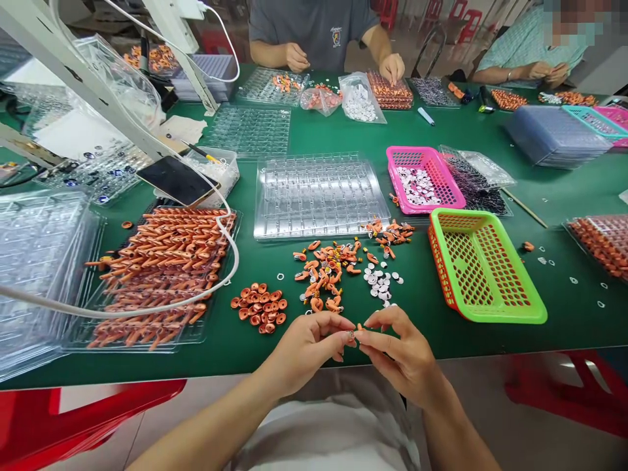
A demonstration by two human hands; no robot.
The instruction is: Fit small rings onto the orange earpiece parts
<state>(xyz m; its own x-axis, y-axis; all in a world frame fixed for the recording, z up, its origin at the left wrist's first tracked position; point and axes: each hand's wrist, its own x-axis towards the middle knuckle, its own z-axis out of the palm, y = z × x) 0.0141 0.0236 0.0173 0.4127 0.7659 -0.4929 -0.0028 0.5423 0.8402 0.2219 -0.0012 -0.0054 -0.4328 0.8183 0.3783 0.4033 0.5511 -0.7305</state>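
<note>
My left hand and my right hand meet at the table's front edge, fingertips pinched together around a small orange part. Fingers hide most of it, so its full shape cannot be made out. Just beyond them lies a loose heap of small orange figure-like parts with black and yellow bits. White round discs are scattered right of that heap. Left of my hands sits a cluster of orange cup-shaped pieces.
A clear moulded tray lies ahead. To the right stand a pink basket holding white pieces and a green basket. Orange stick parts fill trays at left, under a white cable. Two people work across the table.
</note>
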